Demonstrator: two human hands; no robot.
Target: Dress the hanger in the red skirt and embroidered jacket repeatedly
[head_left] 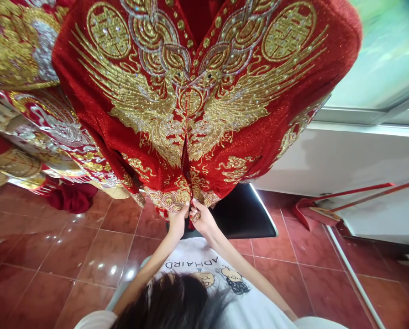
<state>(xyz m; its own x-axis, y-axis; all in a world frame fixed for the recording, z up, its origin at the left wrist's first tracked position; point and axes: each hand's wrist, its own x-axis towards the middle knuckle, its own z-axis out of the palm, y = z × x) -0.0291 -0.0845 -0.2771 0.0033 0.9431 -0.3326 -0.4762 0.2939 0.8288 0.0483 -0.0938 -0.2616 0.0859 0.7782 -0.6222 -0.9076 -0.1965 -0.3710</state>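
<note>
A red jacket (245, 123) with gold and silver embroidery hangs in front of me, two gold birds facing each other across its chest. At its bottom front edge, my left hand (178, 220) pinches one side of the embroidered hem (168, 201). Right beside it, my right hand (201, 216) is closed on the other side of the front opening. Both thumbs lie against the cloth near the centre line, and the hands almost touch. Above them a narrow gap shows in the front. The fingertips behind the hem are hidden.
More embroidered garments (54, 123) hang close at the left, with dark red cloth (72, 197) low beneath them. A black flat panel (245, 212) stands behind the jacket. At the right, a red dustpan (305, 212) rests by the white wall (327, 160) on the tiled floor (84, 246).
</note>
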